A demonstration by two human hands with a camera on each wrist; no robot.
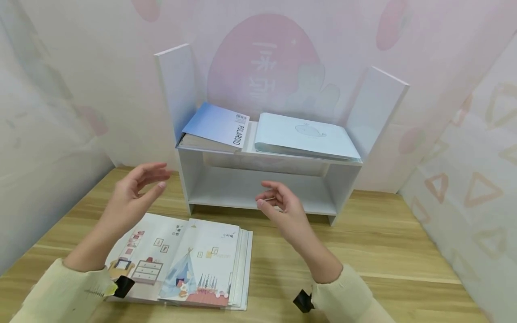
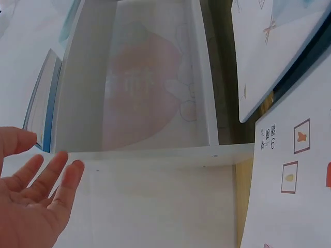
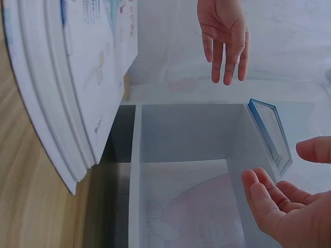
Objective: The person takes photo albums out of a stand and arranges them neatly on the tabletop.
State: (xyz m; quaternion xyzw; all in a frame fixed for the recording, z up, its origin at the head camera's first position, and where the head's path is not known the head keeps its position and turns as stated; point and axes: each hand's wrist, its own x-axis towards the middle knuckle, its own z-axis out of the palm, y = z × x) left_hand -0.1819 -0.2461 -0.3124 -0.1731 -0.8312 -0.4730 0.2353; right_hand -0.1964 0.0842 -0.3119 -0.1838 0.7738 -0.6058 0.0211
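Shelf (image 1: 258, 186) and open book (image 1: 212, 251), unheld

Step, as judged: book arranging, with nothing in grasp.
Open book: lay on the table (image 1: 383, 260), front left of the shelf.
Polaroid book (image 1: 216, 123), whale book (image 1: 303, 134): lay on the upper board, left and right respectively.
Left hand (image 1: 135, 188): raised near the shelf's left side; empty, fingers loosely bent, thumb apart.
Right hand (image 1: 280, 204): raised before the lower board; empty, fingers half curled.
Next move: handling the open book would seemingly have called for lowering both hands.
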